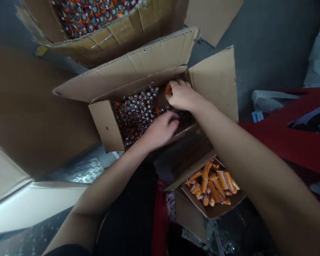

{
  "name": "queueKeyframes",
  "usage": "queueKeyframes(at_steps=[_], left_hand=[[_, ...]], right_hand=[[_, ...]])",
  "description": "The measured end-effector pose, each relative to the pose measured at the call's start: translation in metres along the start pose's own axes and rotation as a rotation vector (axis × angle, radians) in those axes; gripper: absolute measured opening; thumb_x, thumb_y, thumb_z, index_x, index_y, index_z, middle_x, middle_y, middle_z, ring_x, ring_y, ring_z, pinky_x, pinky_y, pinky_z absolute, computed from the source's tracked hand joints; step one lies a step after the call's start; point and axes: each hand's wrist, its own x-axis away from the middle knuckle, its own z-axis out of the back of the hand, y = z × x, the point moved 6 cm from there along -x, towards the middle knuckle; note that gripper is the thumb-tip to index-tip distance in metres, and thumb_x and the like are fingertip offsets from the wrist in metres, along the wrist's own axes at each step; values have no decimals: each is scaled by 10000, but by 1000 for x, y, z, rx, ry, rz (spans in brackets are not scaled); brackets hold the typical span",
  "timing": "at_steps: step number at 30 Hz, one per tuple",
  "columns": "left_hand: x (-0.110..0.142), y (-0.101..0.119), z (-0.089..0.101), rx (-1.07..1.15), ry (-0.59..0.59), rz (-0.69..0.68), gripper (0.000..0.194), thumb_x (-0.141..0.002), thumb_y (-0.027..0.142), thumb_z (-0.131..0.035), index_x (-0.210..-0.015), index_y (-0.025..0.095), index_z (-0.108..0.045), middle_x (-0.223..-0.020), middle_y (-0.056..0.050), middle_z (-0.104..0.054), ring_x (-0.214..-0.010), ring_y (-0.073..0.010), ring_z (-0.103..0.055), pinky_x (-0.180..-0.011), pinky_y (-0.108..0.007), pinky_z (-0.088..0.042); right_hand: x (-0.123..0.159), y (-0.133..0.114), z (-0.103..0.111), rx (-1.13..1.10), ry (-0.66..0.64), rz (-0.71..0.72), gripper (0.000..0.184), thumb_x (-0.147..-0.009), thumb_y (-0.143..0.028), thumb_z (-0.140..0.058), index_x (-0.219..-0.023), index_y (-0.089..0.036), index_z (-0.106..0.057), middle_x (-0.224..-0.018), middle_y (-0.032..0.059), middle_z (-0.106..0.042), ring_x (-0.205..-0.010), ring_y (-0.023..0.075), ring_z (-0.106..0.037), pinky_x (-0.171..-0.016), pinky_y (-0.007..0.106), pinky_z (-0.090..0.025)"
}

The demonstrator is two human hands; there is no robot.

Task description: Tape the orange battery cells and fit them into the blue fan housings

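My right hand [182, 95] reaches into the right end of an open cardboard box [138, 69]. Its fingers are closed on an orange-wrapped cylinder [168, 90], partly hidden by the hand. Just below and to the left, my left hand [164, 128] is over the same box with its fingers curled in. Whatever those fingers hold, if anything, is hidden. Packed cylinders [138, 110] with round grey ends and orange sides fill the box's left part, most with their ends up. Shadow darkens the box floor near my hands.
A second cardboard box [114, 39] of similar cylinders stands beyond. Below my right forearm, a small carton [194, 202] holds crumpled orange wrapped pieces [214, 183]. Raised flaps [214, 83] surround the working box. A red frame [280, 131] stands at right; bubble wrap [88, 170] lies at left.
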Motion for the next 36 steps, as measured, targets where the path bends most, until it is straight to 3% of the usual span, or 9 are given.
queueKeyframes(at_steps=[3, 6, 8, 13, 15, 18, 25, 30, 36], left_hand=[[36, 14, -48, -372, -447, -90, 368, -1041, 366, -453, -1198, 135, -692, -1305, -188, -702, -1260, -344, -635, -1090, -549, -495], [66, 23, -68, -527, -549, -167, 666, -975, 432, -624, -1557, 145, -472, -1674, -241, -385, -1514, -464, -398, -1172, -657, -405], [67, 20, -62, -497, -533, -198, 777, -926, 436, -704, -1599, 169, -423, -1701, -217, -352, -1530, -448, -380, -1202, -641, -386], [40, -7, -23, -201, -607, -217, 412, -1012, 488, -592, -1258, 178, -705, -1398, -124, -689, -1270, -262, -658, -1127, -401, -510], [34, -22, -14, -222, -550, -191, 308, -1037, 414, -542, -1143, 198, -734, -1273, -86, -746, -1174, -245, -697, -1079, -399, -538], [26, -45, -7, -335, -273, -110, 240, -1014, 277, -519, -1124, 201, -719, -1210, -87, -747, -1164, -256, -690, -1080, -437, -541], [-4, -73, -9, -344, 285, -86, 481, -910, 187, -579, -1381, 114, -521, -1469, -209, -546, -1432, -318, -498, -1256, -525, -400], [-14, -88, -25, -393, 225, -83, 753, -875, 195, -600, -1547, 12, -313, -1632, -294, -348, -1567, -382, -321, -1324, -560, -283], [-11, -91, -27, -445, 205, -81, 714, -899, 198, -566, -1561, 48, -345, -1634, -264, -372, -1553, -358, -345, -1319, -553, -294]], right_hand=[[-26, 18, -19, 72, -61, -47, 838, -939, -484, -619, -1638, -99, -363, -1685, 238, -355, -1550, 485, -322, -1256, 679, -279], [-23, 23, -33, 63, 0, -94, 884, -971, -552, -524, -1674, -88, -256, -1720, 245, -268, -1591, 464, -239, -1274, 659, -245], [-15, 19, -46, 61, 56, -230, 877, -996, -558, -452, -1673, -48, -226, -1728, 276, -218, -1597, 452, -222, -1266, 652, -252], [3, -18, -72, 147, 271, -323, 785, -1032, -508, -373, -1665, -61, -251, -1684, 280, -305, -1549, 430, -279, -1240, 683, -232], [6, -27, -75, 173, 287, -273, 723, -1044, -499, -347, -1656, -115, -302, -1616, 262, -414, -1480, 434, -359, -1207, 711, -252], [9, -20, -69, 220, 294, -229, 644, -1035, -434, -389, -1627, -179, -373, -1618, 252, -406, -1453, 451, -370, -1139, 702, -331], [-11, -14, -57, 361, 171, -83, 701, -978, -426, -563, -1590, -128, -394, -1498, 283, -522, -1396, 460, -436, -1145, 696, -323], [-17, -14, -45, 386, 69, -47, 764, -981, -415, -580, -1640, -145, -303, -1555, 283, -474, -1398, 498, -403, -1018, 653, -468], [-14, -14, -45, 316, 13, 3, 763, -957, -398, -602, -1646, -227, -323, -1568, 246, -497, -1405, 516, -407, -985, 678, -495]])
